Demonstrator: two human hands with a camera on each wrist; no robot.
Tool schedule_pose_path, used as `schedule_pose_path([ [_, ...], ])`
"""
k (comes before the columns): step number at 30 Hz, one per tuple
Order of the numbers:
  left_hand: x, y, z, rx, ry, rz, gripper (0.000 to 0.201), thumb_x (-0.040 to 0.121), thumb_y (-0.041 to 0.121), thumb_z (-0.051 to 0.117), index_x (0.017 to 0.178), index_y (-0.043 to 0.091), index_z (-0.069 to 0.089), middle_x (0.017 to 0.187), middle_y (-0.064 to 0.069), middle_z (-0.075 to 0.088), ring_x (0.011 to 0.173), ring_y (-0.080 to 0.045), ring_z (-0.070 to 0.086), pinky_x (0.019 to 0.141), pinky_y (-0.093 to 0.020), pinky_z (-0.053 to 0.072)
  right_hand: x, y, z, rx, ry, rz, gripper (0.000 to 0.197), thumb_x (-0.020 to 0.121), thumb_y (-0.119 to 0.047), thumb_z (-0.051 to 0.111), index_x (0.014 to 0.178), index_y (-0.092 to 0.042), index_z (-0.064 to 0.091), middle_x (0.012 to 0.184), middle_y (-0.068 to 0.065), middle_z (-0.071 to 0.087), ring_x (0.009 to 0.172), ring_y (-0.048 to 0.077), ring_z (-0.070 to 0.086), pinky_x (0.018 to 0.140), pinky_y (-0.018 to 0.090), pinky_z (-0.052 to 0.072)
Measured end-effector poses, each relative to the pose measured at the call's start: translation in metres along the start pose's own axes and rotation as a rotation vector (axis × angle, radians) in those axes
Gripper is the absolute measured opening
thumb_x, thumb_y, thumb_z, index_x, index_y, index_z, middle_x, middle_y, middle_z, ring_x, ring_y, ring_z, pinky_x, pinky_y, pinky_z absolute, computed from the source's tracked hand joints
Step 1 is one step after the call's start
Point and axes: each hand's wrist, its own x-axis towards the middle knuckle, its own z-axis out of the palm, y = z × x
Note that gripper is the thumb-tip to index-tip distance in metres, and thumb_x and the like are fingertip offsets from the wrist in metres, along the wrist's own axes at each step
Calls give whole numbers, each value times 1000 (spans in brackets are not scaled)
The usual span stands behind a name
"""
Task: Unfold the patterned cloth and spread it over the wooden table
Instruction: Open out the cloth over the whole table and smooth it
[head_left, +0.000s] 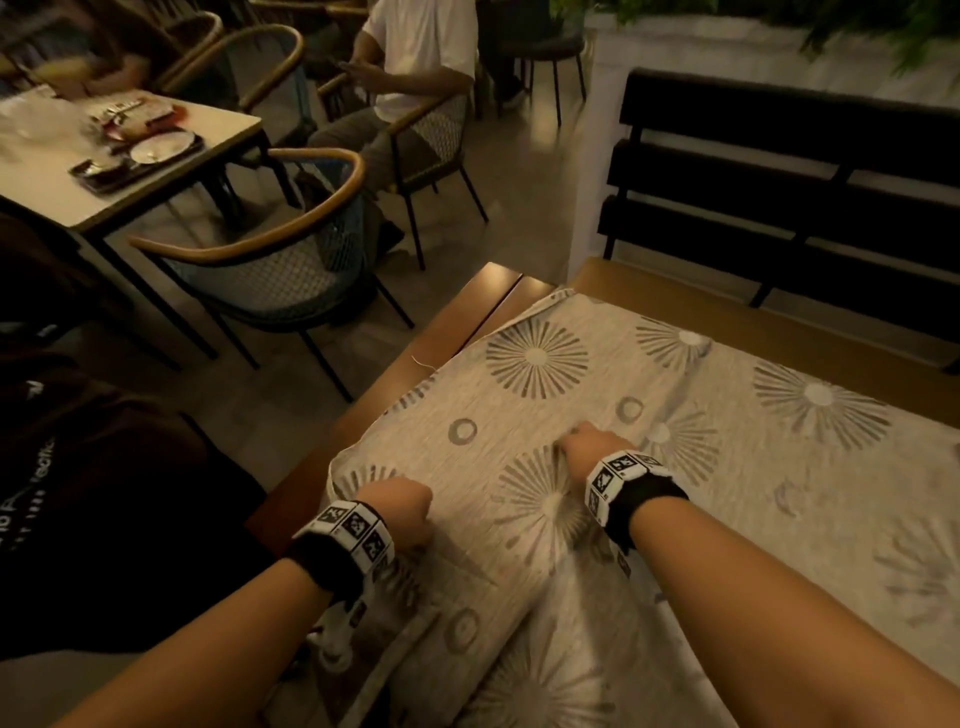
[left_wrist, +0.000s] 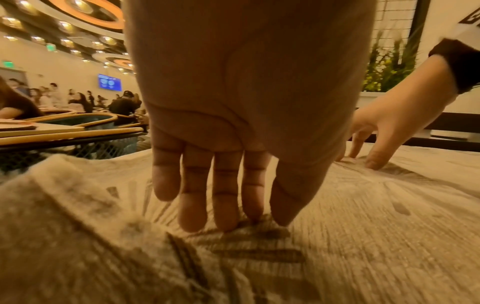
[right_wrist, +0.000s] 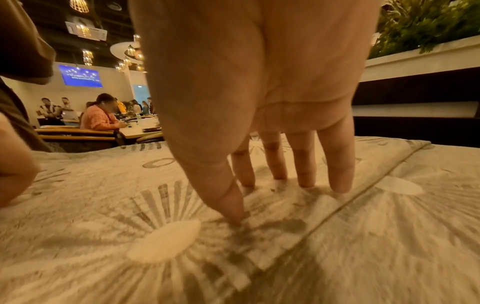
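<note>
- My left hand (head_left: 402, 512) rests fingertips-down on the beige woven cloth with grey sunburst and ring motifs (head_left: 691, 467), near its left edge. The fingers (left_wrist: 194, 205) are nearly straight; nothing is gripped.
- My right hand (head_left: 589, 447) also presses straight fingers (right_wrist: 306, 164) onto the cloth, beside a folded edge (right_wrist: 350, 195). It clamps nothing either.
- The cloth lies on the brown wooden slatted table (head_left: 467, 322), partly opened. A doubled layer remains under both my hands, and bare wood shows along the left side and far corner.
- Risk: with only fingertip pressure, sliding my hands outward could drag both layers together, so the fold shifts instead of opening.
- Risk: the near left part of the cloth bunches at the table edge. A pull toward me could, I judge, let its weight draw more fabric off the table.
- Risk: uneven pushing by the two hands would probably skew the cloth and leave the far left corner uncovered.
- Hidden: the head view shows only the backs of my hands, so finger contact is readable from the wrist views alone.
- Hidden: the right and near edges of the table are out of frame. I cannot tell how far the cloth overhangs there.
- Hard to read: the wrist views are blurred at the bottom. The number of folded layers cannot be counted.
</note>
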Motion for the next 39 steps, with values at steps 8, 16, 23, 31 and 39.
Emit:
schedule_pose_path([
  [8,-16,-33,15,68,-29,-44,21,79,28,58,95,15,62,96,-7,65,90,-26,61,80,-37,54,1,-12,-15,-38,-84,3,45,82,-45,63,117,-15,64,128,14,49,102,33,62,89,40,54],
  [16,-11,-97,29,139,32,-254,89,64,47,76,136,34,24,136,-4,31,122,-34,39,94,-53,42,-13,-39,-34,-175,-105,-48,32,89,-17,61,119,-7,63,123,8,62,111,30,60,97,43,48],
  [23,-3,-147,30,-281,36,-257,67,67,46,72,118,33,30,122,-11,43,109,-38,57,92,-45,50,39,-145,-22,-32,47,-151,39,93,-36,49,128,-18,51,130,12,48,119,34,46,95,47,38],
  [31,-5,-189,43,-587,151,-125,44,73,7,67,108,20,45,92,2,56,89,-25,60,66,-29,45,78,-198,6,122,26,-86,80,83,-58,56,149,-30,22,163,6,2,148,38,2,115,60,11],
  [39,-13,-248,76,-531,17,-392,32,74,12,72,103,13,58,106,-10,63,99,-27,62,85,-37,52,93,-190,-3,428,173,-330,54,89,-28,58,140,-14,48,156,13,30,142,30,30,117,39,27],
])
